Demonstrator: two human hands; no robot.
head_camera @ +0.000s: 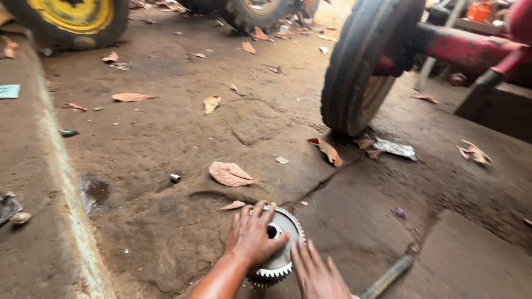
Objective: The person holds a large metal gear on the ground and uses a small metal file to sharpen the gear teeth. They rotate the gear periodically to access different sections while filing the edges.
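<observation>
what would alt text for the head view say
Two bare hands, left hand and right hand, rest on a toothed metal gear lying on a dirt floor, with a tractor tyre beyond.

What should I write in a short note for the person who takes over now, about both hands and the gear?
Left hand: flat on top of the toothed metal gear, thumb at its centre hole.
Right hand: open, at the gear's right edge, gripping nothing.
Gear: lies flat on the dirt floor, not lifted.
Metal rod: on the floor to the right, untouched.
Tractor wheel: stands beyond the gear.
</observation>
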